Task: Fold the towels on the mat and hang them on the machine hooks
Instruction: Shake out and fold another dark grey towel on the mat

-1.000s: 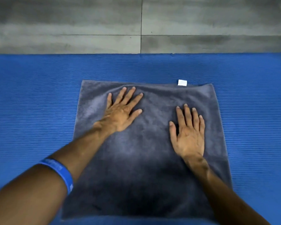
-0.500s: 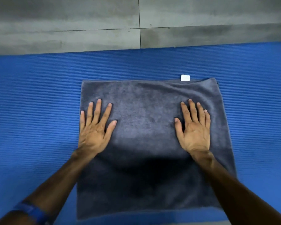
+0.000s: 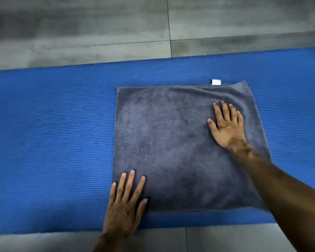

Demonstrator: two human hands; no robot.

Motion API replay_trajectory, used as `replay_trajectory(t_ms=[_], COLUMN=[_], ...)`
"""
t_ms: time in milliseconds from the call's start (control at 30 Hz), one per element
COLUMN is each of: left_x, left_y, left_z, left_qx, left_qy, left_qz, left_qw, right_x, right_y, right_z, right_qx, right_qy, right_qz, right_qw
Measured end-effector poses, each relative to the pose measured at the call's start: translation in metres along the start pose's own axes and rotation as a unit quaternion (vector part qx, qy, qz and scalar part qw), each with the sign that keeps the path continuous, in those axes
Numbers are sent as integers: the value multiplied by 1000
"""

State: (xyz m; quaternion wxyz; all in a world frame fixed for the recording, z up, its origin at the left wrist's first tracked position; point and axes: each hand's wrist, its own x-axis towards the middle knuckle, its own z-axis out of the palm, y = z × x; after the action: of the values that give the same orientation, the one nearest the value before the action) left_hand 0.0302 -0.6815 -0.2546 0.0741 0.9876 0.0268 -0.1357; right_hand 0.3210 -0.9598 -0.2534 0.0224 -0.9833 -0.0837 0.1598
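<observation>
Floor tiles of grey concrete run above and below your blue ribbed mat, which spans the whole width of the view. Lying flat on the mat, right of centre, is your grey towel, folded to a rough square, with a few soft wrinkles along its far edge. Your right forearm crosses the towel's near right corner and hides it. Your left hand lies flat with fingers straight and slightly spread; its fingertips rest on the towel's near left corner while the palm sits on the mat. Your right hand presses flat on the towel near the far right side, fingers straight and close together, thumb out to the side. Neither hand grips anything. Smallest of all, a white tag sticks out from the towel's far edge near its right corner; any print on it is too small to read.
</observation>
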Motion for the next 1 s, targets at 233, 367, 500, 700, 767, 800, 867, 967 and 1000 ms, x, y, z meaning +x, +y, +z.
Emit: replay_trajectory(t_ms=[233,367,500,700,767,800,867,967,1000], left_x=[-21,-29,-40,-31,-28,-27,-27,-30,-31], left_y=[-18,-20,-17,0,-3,-6,-14,-24,-26], left_z=[-3,-6,-5,-15,-16,-15,-15,-13,-12], left_qx=[-44,-105,-186,-461,-529,-544,-569,-601,-608], left_qy=[4,34,106,185,176,167,132,91,83], left_qz=[22,19,-29,-257,-323,-339,-349,-352,-351], left_qw=[999,994,976,829,765,750,733,712,707], right_x=[-110,-191,-226,-212,-206,-206,-206,-209,-210], right_y=[7,40,76,93,100,102,103,107,109], right_z=[15,45,38,16,11,8,2,-6,-8], right_qx=[35,89,227,533,556,568,588,586,576], right_qy=[27,43,97,58,44,43,38,-22,-46], right_qz=[-12,109,236,316,338,339,328,315,316], right_qw=[999,989,940,783,758,749,738,746,752])
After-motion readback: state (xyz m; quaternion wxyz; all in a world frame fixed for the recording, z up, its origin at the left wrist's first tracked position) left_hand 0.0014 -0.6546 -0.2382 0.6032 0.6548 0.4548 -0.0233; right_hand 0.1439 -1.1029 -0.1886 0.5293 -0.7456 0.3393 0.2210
